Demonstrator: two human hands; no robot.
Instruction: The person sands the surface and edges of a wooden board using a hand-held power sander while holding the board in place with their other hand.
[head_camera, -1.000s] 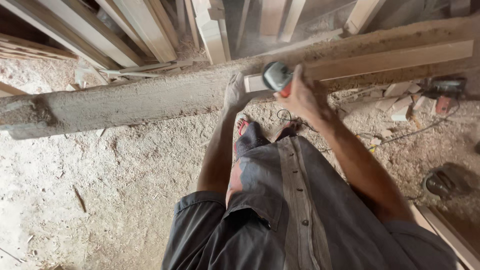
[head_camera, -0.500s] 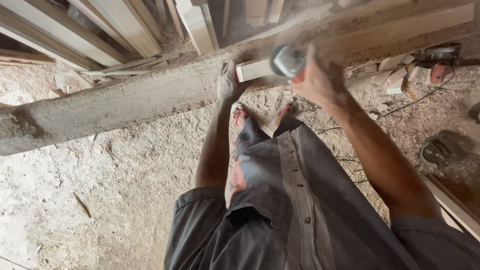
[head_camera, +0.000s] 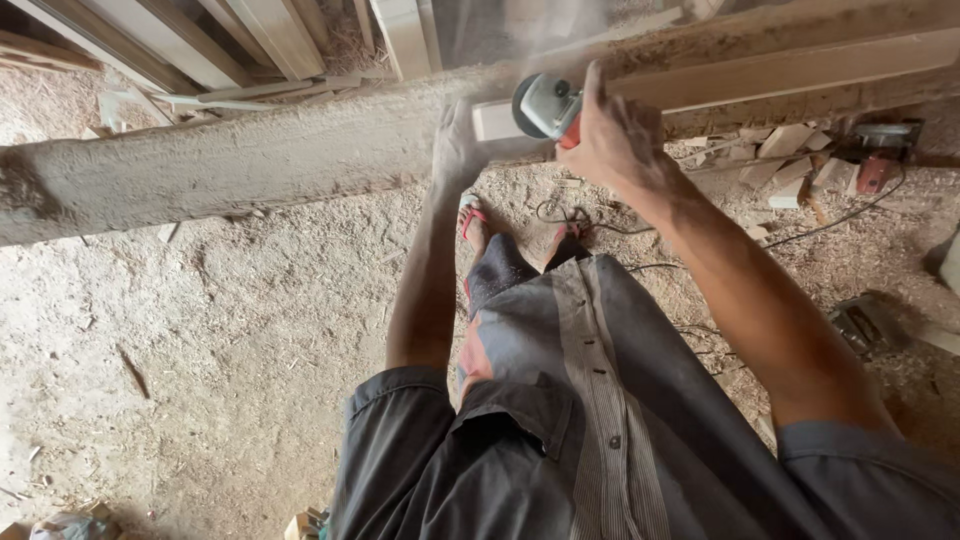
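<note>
At top center, right hand (head_camera: 615, 135) grips the grinder (head_camera: 545, 105); left hand (head_camera: 458, 145) lies spread flat on the beam (head_camera: 250, 165) — probably best kept pressing firmly.

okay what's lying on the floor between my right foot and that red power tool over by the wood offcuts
In the head view, a thin black cable runs over the sawdust-covered floor between the right foot and the red power tool, passing below the pale wood offcuts.

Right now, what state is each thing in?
angle grinder: raised, head on the pale plank, dust rising
right hand: shut grip on the grinder
left hand: flat on the dusty beam
pale plank: lying along the beam
</note>
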